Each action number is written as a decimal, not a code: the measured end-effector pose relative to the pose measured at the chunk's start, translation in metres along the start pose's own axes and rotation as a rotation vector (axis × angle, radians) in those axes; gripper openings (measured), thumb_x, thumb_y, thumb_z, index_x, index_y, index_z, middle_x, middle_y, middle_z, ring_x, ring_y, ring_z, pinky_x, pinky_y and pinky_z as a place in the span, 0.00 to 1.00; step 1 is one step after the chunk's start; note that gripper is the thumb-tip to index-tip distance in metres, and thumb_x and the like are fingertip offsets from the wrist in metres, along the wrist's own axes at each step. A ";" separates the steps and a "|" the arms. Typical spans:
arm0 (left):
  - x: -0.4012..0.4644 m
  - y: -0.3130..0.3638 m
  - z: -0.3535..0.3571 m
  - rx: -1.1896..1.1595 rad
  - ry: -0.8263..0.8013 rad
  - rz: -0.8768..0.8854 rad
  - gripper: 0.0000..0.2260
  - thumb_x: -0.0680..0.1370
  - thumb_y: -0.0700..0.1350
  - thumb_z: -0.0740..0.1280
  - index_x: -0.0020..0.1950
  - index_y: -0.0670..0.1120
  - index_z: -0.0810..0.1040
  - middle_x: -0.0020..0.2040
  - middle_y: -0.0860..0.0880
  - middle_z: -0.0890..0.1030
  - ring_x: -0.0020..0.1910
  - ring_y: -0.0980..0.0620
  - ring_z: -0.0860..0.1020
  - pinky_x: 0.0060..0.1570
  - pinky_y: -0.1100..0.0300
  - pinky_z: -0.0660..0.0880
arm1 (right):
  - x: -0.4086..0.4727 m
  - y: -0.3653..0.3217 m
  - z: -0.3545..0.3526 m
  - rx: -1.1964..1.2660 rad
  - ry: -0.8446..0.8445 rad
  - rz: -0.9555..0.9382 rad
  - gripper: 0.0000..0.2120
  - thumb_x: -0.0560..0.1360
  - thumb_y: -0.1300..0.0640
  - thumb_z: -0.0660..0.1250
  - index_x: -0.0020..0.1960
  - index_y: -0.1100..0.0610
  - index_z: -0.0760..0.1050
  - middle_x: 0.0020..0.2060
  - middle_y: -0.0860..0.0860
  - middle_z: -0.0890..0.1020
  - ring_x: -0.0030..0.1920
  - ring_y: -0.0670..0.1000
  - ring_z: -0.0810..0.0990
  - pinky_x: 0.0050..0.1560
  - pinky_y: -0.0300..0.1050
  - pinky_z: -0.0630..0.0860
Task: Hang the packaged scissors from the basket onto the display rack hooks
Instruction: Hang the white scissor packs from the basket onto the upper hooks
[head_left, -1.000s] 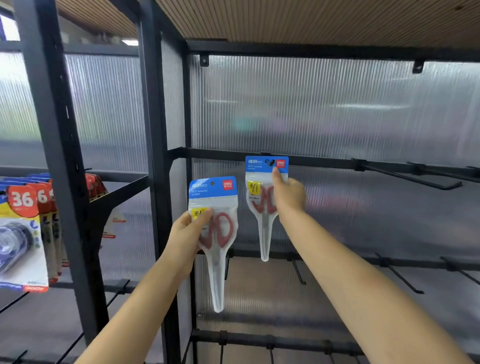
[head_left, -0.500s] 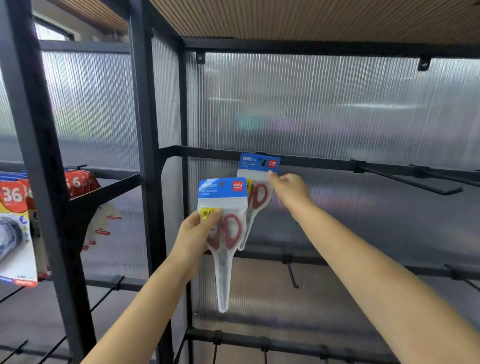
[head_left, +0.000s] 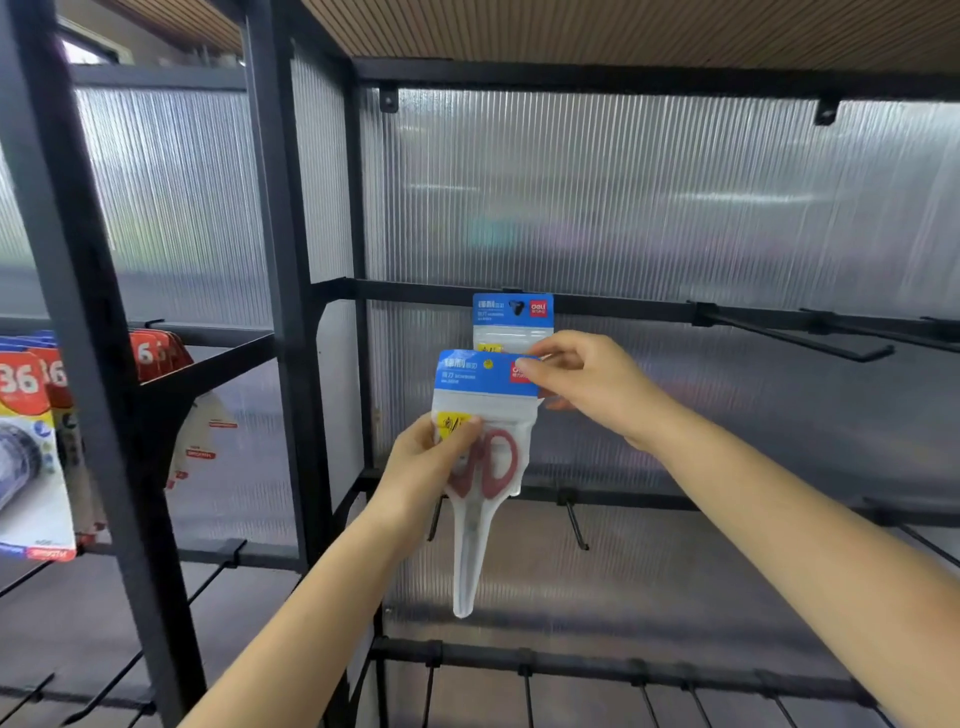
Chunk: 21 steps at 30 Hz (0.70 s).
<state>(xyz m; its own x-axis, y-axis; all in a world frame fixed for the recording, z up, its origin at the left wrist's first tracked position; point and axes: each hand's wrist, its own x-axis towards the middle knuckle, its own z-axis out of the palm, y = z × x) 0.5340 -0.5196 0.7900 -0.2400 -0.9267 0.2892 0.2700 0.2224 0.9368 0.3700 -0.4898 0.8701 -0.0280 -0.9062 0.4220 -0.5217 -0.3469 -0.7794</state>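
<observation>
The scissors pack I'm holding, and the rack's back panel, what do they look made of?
The held scissors pack looks like a clear, glossy plastic pouch under a blue printed header, probably card; the red handles show through it. The back panel looks like translucent ribbed plastic sheet, perhaps polycarbonate: fine vertical flutes blur the light behind.

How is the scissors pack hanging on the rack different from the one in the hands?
The hung pack dangles from a hook with no hand on it; the held pack is gripped by the left hand and pinched by the right hand. The hung pack sits higher and half hidden; the held pack shows fully. Both have blue tops.
</observation>
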 end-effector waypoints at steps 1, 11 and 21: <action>0.000 0.001 0.002 0.002 -0.013 0.004 0.05 0.77 0.43 0.65 0.51 0.46 0.79 0.44 0.48 0.84 0.45 0.51 0.81 0.45 0.58 0.78 | 0.000 -0.001 0.001 -0.015 0.012 -0.019 0.02 0.75 0.57 0.68 0.46 0.53 0.75 0.42 0.52 0.83 0.43 0.51 0.81 0.47 0.51 0.78; 0.001 -0.005 0.001 -0.036 -0.072 0.029 0.05 0.75 0.43 0.67 0.48 0.42 0.77 0.45 0.46 0.84 0.48 0.45 0.82 0.52 0.49 0.79 | 0.005 -0.017 -0.008 -0.220 0.146 -0.227 0.10 0.74 0.62 0.68 0.37 0.51 0.73 0.33 0.45 0.79 0.39 0.47 0.80 0.41 0.42 0.76; 0.014 0.016 0.010 -0.036 -0.054 0.112 0.03 0.76 0.40 0.66 0.47 0.40 0.77 0.44 0.47 0.84 0.46 0.48 0.83 0.46 0.55 0.81 | 0.024 -0.028 -0.024 -0.192 0.264 -0.234 0.09 0.74 0.61 0.68 0.38 0.51 0.74 0.31 0.41 0.78 0.31 0.37 0.76 0.37 0.31 0.72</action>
<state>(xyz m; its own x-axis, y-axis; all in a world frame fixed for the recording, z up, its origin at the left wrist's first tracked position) 0.5253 -0.5261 0.8107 -0.2566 -0.8788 0.4024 0.3308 0.3114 0.8909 0.3635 -0.4962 0.9137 -0.0945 -0.7065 0.7014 -0.6888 -0.4623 -0.5585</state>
